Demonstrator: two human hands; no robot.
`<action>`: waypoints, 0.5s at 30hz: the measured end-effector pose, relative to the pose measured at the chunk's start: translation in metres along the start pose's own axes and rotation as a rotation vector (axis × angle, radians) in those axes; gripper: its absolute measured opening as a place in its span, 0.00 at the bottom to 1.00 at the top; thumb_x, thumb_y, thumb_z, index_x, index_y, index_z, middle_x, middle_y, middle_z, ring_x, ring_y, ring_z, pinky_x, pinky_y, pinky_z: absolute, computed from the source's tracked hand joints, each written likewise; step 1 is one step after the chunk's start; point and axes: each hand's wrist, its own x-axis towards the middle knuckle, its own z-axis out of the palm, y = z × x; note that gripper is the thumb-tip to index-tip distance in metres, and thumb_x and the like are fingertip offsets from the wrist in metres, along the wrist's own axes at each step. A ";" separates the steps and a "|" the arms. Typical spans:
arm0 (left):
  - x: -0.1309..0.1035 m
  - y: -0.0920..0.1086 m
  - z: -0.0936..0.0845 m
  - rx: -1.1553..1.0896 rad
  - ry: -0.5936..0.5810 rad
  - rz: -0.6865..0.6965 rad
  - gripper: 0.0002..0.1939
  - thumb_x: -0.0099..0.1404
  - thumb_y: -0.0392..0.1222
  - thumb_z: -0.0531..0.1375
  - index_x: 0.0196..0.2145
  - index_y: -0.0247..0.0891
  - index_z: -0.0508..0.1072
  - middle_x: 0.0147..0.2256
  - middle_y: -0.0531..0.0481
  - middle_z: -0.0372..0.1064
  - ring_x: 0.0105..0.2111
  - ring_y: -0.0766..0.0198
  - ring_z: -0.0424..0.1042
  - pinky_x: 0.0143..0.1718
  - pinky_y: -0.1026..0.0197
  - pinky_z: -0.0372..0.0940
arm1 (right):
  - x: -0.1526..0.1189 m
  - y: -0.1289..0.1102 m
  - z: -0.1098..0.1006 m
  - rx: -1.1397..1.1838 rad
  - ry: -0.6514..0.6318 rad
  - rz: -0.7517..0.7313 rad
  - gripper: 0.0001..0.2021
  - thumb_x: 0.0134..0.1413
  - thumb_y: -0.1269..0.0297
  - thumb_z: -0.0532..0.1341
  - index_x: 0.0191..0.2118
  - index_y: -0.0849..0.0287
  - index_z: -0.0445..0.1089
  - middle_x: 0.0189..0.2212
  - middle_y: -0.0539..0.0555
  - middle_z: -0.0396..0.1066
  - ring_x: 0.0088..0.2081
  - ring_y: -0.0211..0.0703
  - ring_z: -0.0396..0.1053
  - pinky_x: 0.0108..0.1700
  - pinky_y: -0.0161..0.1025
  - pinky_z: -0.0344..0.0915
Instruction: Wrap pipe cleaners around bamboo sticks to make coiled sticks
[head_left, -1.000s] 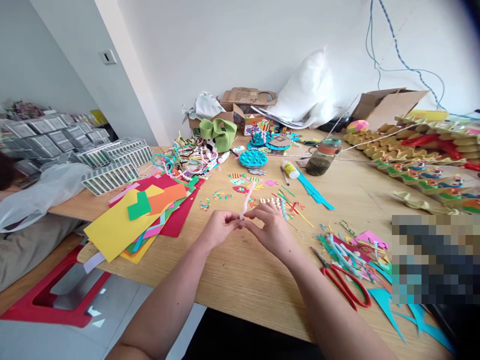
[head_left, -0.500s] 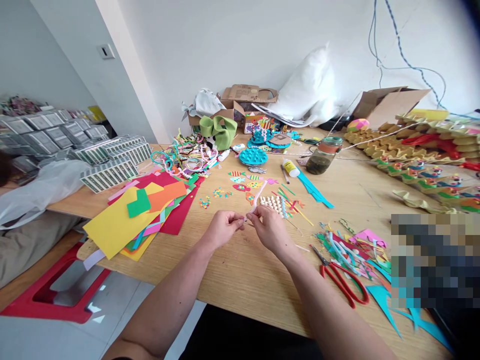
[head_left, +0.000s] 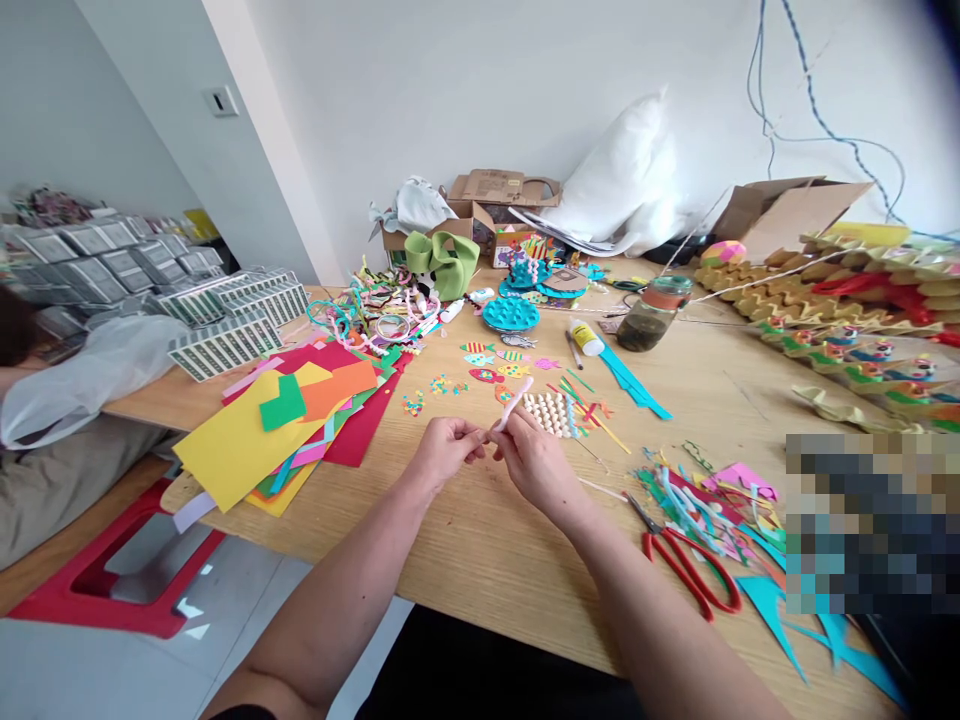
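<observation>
Over the middle of the wooden table, my left hand (head_left: 446,450) and my right hand (head_left: 536,465) meet fingertip to fingertip. A pale pink, fuzzy strip that looks like a pipe cleaner (head_left: 517,400) sticks up from my right hand's pinch. Its lower end runs to the pinched fingertips of my left hand, where the fingers hide it. Just beyond my right hand lie rows of small cream-coloured pieces (head_left: 549,415). Colourful paper fish (head_left: 487,375) are spread behind the hands. Little heaps of paper bits (head_left: 412,403) lie beyond my left hand.
Coloured sheets (head_left: 247,450) are stacked at left. Red-handled scissors (head_left: 694,572) lie at right beside paper scraps (head_left: 701,510). Farther back are a glue bottle (head_left: 586,338), a jar (head_left: 654,315) and a blue round craft piece (head_left: 511,314). Egg trays (head_left: 765,290) fill the right side.
The pink strip has tilted further over to the right and its tip is lower. Both hands stay together in nearly the same place. The view has shifted slightly.
</observation>
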 end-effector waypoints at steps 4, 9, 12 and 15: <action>-0.001 0.001 -0.001 0.006 0.003 -0.010 0.13 0.46 0.47 0.66 0.21 0.32 0.73 0.17 0.50 0.67 0.18 0.69 0.63 0.22 0.66 0.57 | 0.000 0.003 0.001 0.087 0.007 0.002 0.05 0.56 0.67 0.54 0.32 0.60 0.65 0.31 0.55 0.65 0.30 0.40 0.66 0.32 0.36 0.63; -0.001 0.005 -0.004 -0.061 -0.083 -0.025 0.14 0.49 0.48 0.64 0.22 0.32 0.74 0.19 0.49 0.68 0.20 0.69 0.64 0.25 0.64 0.58 | 0.000 0.006 0.001 0.201 -0.008 0.076 0.06 0.56 0.67 0.54 0.30 0.60 0.65 0.29 0.54 0.66 0.27 0.38 0.67 0.30 0.37 0.64; 0.000 0.006 -0.008 -0.070 -0.136 0.005 0.15 0.51 0.48 0.63 0.30 0.32 0.77 0.25 0.46 0.72 0.25 0.67 0.67 0.30 0.64 0.60 | 0.001 0.006 -0.001 0.294 -0.034 0.161 0.06 0.55 0.66 0.55 0.30 0.61 0.66 0.29 0.53 0.66 0.23 0.36 0.66 0.27 0.36 0.64; -0.001 0.008 -0.011 0.002 -0.193 0.079 0.16 0.51 0.45 0.64 0.36 0.33 0.77 0.34 0.43 0.74 0.31 0.65 0.69 0.36 0.63 0.60 | 0.003 0.005 -0.003 0.363 -0.076 0.222 0.05 0.54 0.67 0.56 0.30 0.62 0.66 0.29 0.53 0.67 0.22 0.35 0.66 0.26 0.35 0.64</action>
